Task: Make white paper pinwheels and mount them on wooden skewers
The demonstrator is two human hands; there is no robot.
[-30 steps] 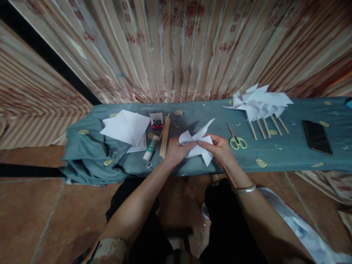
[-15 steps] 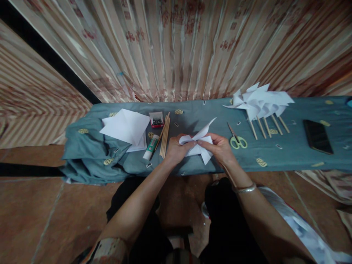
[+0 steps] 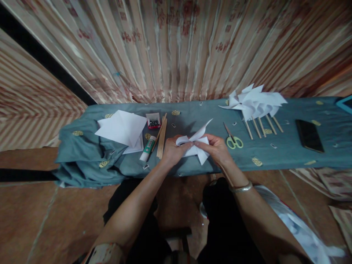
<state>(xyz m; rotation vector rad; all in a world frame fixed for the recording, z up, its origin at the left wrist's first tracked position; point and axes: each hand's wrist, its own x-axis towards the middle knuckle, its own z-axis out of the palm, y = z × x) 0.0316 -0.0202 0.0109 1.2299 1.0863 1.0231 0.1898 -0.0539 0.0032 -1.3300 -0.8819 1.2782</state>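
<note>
Between my two hands is a white paper pinwheel [image 3: 202, 155], with one blade curled over at the left and another pointing up and away. My left hand [image 3: 173, 150] pinches its left side, thumb pressed near the centre. On the right side, my right hand [image 3: 216, 148] grips the paper with its thumb also near the middle. The fingers beneath the paper are hidden. Right of my right hand lies a pair of scissors [image 3: 234, 142] with green handles. Several wooden sticks [image 3: 162, 141] rest just left of my left hand.
A glue stick [image 3: 147, 148], a small red box of pins [image 3: 153, 122] and stacked white paper sheets [image 3: 121, 128] lie to the left. Several finished pinwheels [image 3: 254, 101] on sticks are piled at the back right. Farther right lies a black phone [image 3: 309, 135] on the cloth-covered table [image 3: 286, 156].
The whole view has shifted slightly, so things appear a little farther left. Both hands keep their hold on the paper pinwheel, with hardly any change in its shape.
</note>
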